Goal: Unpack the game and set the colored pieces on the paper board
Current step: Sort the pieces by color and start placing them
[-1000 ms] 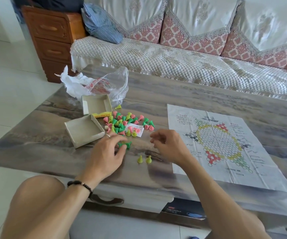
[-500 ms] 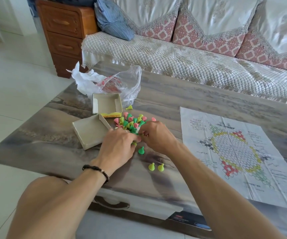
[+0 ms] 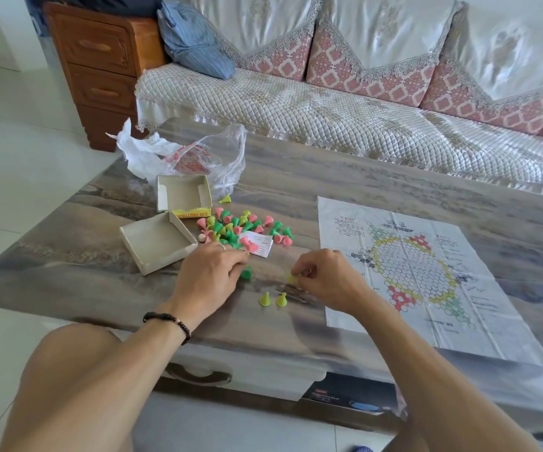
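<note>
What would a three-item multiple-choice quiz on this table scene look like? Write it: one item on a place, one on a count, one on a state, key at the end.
1. Where does the paper board lie?
A. To the right of the pile of pieces
B. Inside the box tray
C. On the sofa

2. How many yellow pieces stand alone near the table's front edge, between the hands?
A. Five
B. None
C. Two

3. What is the right hand doing?
A. Lying flat on the board
B. Pinching a yellow piece
C. Holding the plastic bag

Key: 1 A, the board is spread on the table, right of the pile. 2 C, two yellow pieces stand side by side there. 3 B, its fingertips close on a yellow piece just above the tabletop.
</note>
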### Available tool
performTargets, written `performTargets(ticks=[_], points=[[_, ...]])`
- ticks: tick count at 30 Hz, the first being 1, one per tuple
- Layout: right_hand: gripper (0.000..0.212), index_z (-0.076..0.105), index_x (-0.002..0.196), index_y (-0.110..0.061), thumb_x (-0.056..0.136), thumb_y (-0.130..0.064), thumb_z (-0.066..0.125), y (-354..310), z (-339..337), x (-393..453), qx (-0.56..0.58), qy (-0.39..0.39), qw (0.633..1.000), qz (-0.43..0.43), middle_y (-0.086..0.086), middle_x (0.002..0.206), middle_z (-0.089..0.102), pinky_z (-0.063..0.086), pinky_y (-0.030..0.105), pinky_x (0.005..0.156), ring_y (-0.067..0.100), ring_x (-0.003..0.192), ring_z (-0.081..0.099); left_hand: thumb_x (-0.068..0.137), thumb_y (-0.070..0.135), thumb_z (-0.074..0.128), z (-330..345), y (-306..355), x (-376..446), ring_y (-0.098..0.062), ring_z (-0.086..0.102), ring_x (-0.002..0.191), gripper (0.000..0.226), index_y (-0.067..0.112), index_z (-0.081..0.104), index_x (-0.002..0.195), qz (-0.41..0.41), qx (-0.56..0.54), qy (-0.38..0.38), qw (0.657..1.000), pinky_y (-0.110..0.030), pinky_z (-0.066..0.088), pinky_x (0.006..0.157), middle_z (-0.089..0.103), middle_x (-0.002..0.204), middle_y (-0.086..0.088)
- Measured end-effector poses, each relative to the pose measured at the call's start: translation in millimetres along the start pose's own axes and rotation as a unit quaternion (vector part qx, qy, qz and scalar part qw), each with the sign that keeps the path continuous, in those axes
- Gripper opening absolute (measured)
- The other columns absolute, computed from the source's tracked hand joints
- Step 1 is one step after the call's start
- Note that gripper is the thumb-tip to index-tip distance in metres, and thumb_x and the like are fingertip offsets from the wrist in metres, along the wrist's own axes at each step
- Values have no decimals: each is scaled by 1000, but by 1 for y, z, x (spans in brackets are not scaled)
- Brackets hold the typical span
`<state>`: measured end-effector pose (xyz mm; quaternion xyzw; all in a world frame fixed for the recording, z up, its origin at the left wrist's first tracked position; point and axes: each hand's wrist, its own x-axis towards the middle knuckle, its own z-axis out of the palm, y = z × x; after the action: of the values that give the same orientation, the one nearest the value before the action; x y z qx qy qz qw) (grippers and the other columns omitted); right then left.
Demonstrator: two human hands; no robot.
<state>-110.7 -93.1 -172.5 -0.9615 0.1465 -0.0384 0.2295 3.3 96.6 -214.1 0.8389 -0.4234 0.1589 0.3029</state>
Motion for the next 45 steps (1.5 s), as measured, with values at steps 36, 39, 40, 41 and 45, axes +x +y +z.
performTargets(ticks=[36,39,40,41,45], points=[[24,73,96,-21,72,-19,74,1,6,-20,41,-63,997,-34,-9,81,66,51,19,65,2,68,59,84,11,66,-12,37,-27,5,53,70,37,20,68,119,-81,-127,-156,976,2,36,65,65,94,9],[31,71,100,-23,69,-27,78,-1,5,-23,28,-72,996,-39,-9,85,65,51,17,66,2,72,59,82,19,72,-11,46,-22,0,54,78,42,20,65,123,-61,-125,-193,971,-4,40,67,67,101,4],[31,71,100,-22,70,-26,78,0,4,-24,27,-69,997,-36,-8,86,65,48,15,65,2,73,58,82,20,73,-8,49,-21,-2,56,80,40,20,67,121,-60,-131,-193,971,-10,44,69,69,101,3],[30,70,100,-21,71,-25,77,2,3,-25,27,-64,997,-29,-7,86,65,46,12,63,3,73,58,82,21,74,-4,51,-19,-4,58,79,38,20,68,119,-60,-137,-188,971,-17,48,71,70,99,3],[22,71,97,-16,76,-19,75,14,-1,-33,39,-40,998,-1,-3,87,67,49,17,65,11,76,62,83,19,73,12,65,-16,-4,57,73,34,23,70,116,-56,-156,-177,970,-21,49,70,67,89,6]])
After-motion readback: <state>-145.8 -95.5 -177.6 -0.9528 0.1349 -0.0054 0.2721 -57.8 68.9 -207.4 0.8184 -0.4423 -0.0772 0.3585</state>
